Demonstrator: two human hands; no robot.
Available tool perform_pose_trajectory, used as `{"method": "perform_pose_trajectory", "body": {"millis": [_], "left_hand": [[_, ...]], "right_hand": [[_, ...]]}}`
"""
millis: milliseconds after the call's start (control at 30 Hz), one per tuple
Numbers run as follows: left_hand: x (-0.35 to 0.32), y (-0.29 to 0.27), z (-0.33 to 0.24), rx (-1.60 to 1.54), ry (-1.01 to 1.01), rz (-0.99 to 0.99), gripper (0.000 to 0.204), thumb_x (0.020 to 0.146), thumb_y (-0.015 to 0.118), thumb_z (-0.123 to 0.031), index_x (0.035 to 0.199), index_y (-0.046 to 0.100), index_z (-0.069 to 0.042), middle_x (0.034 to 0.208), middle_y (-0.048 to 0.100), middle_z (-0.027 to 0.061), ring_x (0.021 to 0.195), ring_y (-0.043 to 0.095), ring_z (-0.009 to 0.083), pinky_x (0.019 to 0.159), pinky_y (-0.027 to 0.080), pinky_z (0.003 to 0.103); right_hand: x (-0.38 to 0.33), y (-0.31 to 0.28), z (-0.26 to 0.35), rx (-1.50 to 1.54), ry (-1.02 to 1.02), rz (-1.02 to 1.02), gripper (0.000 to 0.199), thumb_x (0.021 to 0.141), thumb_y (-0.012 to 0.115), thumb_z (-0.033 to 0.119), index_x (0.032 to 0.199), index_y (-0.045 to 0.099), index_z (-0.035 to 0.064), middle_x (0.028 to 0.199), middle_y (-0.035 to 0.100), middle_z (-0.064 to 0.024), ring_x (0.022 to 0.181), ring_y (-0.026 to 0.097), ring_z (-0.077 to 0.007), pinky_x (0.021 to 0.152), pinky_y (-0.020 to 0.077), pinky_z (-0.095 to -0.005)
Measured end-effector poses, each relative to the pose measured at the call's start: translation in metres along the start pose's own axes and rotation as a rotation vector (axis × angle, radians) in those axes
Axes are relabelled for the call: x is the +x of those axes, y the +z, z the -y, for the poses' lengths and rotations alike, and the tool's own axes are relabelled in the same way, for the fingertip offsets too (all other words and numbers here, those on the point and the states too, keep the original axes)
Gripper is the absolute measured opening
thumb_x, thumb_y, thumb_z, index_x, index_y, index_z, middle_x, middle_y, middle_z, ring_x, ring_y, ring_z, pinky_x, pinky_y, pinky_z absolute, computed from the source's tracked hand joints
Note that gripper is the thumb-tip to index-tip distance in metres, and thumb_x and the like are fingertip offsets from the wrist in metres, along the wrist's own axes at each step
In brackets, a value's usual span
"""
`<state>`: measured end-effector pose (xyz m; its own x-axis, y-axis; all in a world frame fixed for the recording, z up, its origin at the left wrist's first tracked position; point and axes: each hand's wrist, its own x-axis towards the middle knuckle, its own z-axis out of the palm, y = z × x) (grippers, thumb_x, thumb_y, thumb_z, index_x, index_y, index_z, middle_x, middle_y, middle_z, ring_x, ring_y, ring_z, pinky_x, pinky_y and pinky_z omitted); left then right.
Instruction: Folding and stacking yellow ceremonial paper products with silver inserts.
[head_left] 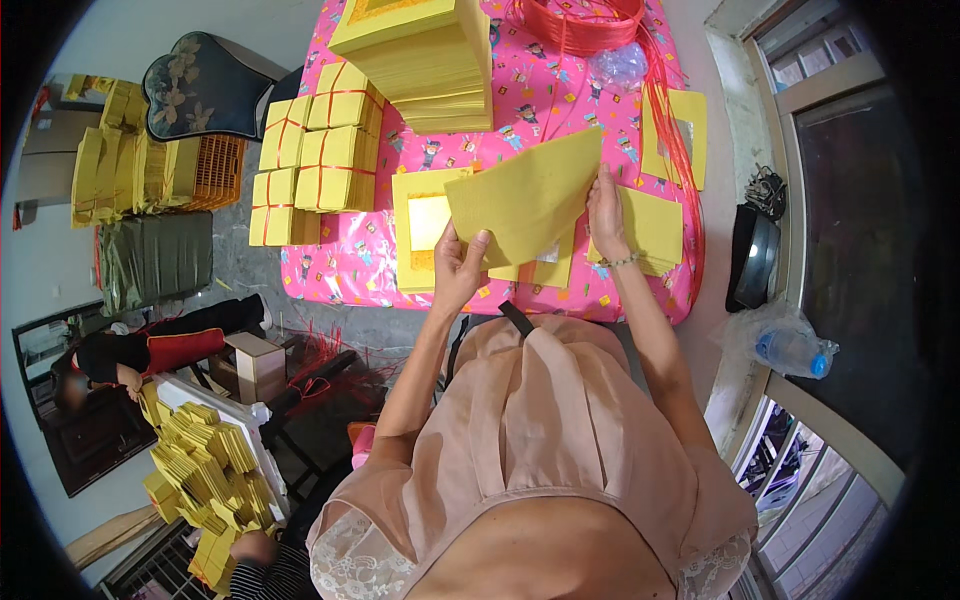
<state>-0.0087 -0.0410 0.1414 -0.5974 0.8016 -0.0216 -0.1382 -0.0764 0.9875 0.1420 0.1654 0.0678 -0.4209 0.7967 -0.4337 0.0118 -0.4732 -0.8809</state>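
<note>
A yellow paper sheet (525,200) is held up between my two hands, tilted over the table. My left hand (461,262) pinches its lower left corner with the thumb on top. At the sheet's right edge, my right hand (606,212) grips with the fingers closed. Whether it is one sheet or a few together I cannot tell. Below it lies a yellow paper (415,255) with a pale gold square, partly covered. Close to my right wrist is a low stack of yellow paper (655,230).
Red-tied yellow bundles (340,160) stand at the table's left. A tall paper stack (440,90) rises at the back. Red plastic strands (680,120) hang along the right side of the pink tablecloth (350,265). At lower left, people sit by a table heaped with yellow bundles (210,460).
</note>
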Motion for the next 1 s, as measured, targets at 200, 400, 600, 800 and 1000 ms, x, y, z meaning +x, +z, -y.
{"method": "perform_pose_trajectory", "body": {"millis": [200,400,600,800,1000], "left_hand": [[0.001,0.021,0.005,-0.203,-0.213,0.181,0.040,0.096,0.057,-0.010,0.134,0.047,-0.001,0.123,0.059,0.0075,0.111,0.055,0.0147,0.096,0.043,0.031],[0.005,0.041,0.024,-0.221,-0.341,0.300,0.041,0.095,0.059,-0.013,0.133,0.049,-0.003,0.118,0.062,0.0047,0.109,0.055,0.0129,0.096,0.042,0.028],[0.011,0.044,0.017,-0.221,-0.420,0.317,0.030,0.093,0.062,-0.014,0.121,0.058,-0.003,0.106,0.067,0.0030,0.097,0.061,0.0099,0.085,0.048,0.026],[0.020,0.047,0.014,-0.117,-0.411,0.265,0.031,0.093,0.064,-0.017,0.120,0.058,-0.002,0.109,0.066,0.0048,0.096,0.060,0.0086,0.085,0.049,0.026],[0.031,0.057,0.007,-0.167,-0.509,0.392,0.042,0.096,0.060,-0.018,0.132,0.050,0.001,0.113,0.064,0.0079,0.098,0.060,0.0103,0.086,0.049,0.027]], "right_hand": [[-0.039,0.015,-0.013,0.281,0.173,0.199,0.045,0.100,0.045,0.039,0.123,0.055,0.0019,0.106,0.066,-0.0055,0.094,0.064,-0.0133,0.080,0.0532,-0.0283],[-0.076,0.023,-0.011,0.298,0.290,0.364,0.040,0.099,0.049,0.033,0.126,0.053,0.0034,0.115,0.063,-0.0078,0.096,0.065,-0.0160,0.080,0.0558,-0.0320],[-0.079,0.000,-0.015,0.232,0.092,0.216,0.049,0.101,0.046,0.038,0.134,0.046,0.0019,0.125,0.058,-0.0100,0.108,0.061,-0.0193,0.088,0.0541,-0.0337],[-0.089,-0.007,0.031,0.437,0.107,0.259,0.056,0.099,0.049,0.040,0.137,0.041,-0.0010,0.129,0.055,-0.0091,0.118,0.053,-0.0177,0.099,0.0426,-0.0299],[-0.096,-0.012,0.036,-0.067,-0.027,0.170,0.047,0.092,0.065,0.021,0.130,0.047,-0.0016,0.119,0.060,-0.0092,0.106,0.058,-0.0136,0.089,0.0476,-0.0289]]}}
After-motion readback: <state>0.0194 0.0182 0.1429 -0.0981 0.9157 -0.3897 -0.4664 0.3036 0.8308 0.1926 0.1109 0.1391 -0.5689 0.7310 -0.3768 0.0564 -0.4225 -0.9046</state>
